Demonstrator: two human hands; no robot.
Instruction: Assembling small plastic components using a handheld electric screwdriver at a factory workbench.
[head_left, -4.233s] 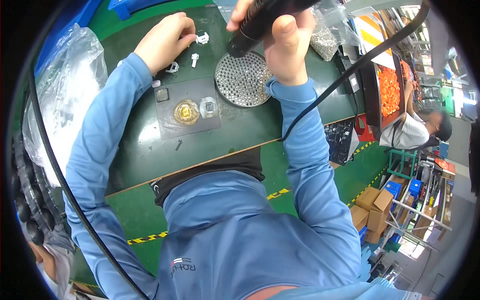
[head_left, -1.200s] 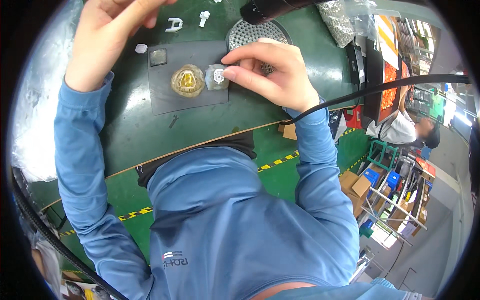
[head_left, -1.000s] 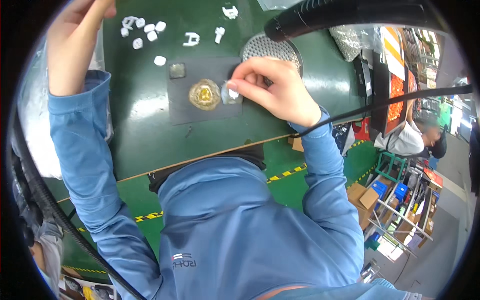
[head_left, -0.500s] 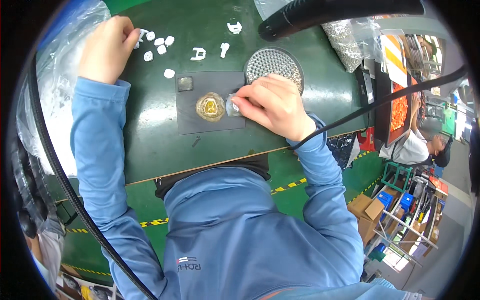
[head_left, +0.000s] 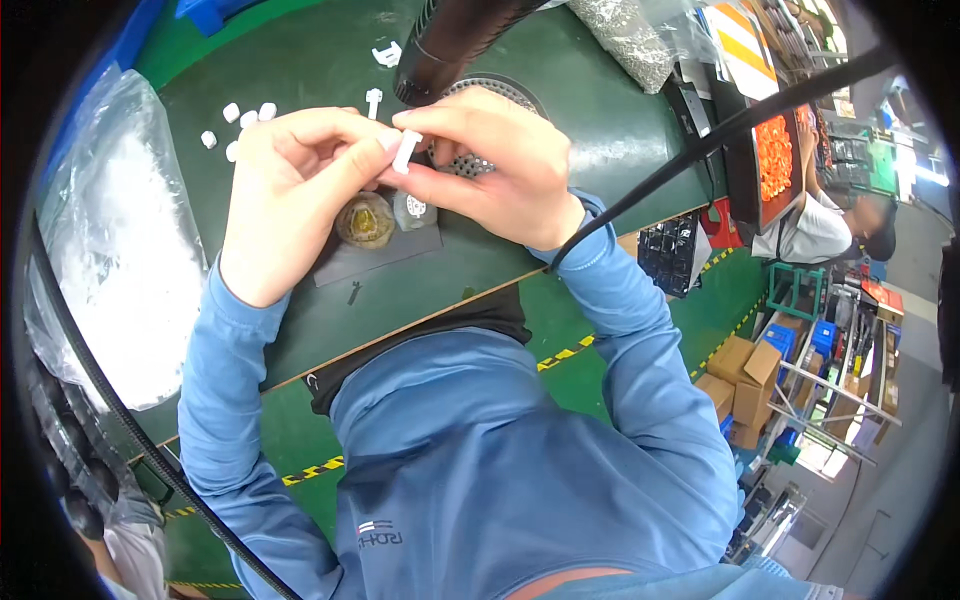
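A small white plastic piece (head_left: pixel 406 152) is held up over the table between my two hands. My right hand (head_left: pixel 505 165) pinches it between thumb and forefinger. The thumb and fingertips of my left hand (head_left: pixel 295 190) are closed against its left side; whatever else they hold is hidden. Beneath the hands, a round translucent holder with a yellowish centre (head_left: pixel 365 222) rests on a dark grey mat (head_left: pixel 385 256). Beside it lies a pale, clear-edged piece (head_left: pixel 413 211). Partly behind my right hand is a round dark tray (head_left: pixel 525 93) of small metal-looking bits.
Several white square caps (head_left: pixel 249 118) lie left of my hands; a white peg (head_left: pixel 374 102) and a white clip (head_left: pixel 387 55) lie beyond them. A black tube (head_left: pixel 450 45) overhangs the tray. Plastic bags (head_left: pixel 120 230) cover the left side. At right, a person (head_left: pixel 815 225) sits near orange parts (head_left: pixel 775 160).
My left hand has come from the caps to the middle. My right hand has risen from the pale piece on the mat. Both now meet at the white piece, and the view has shifted.
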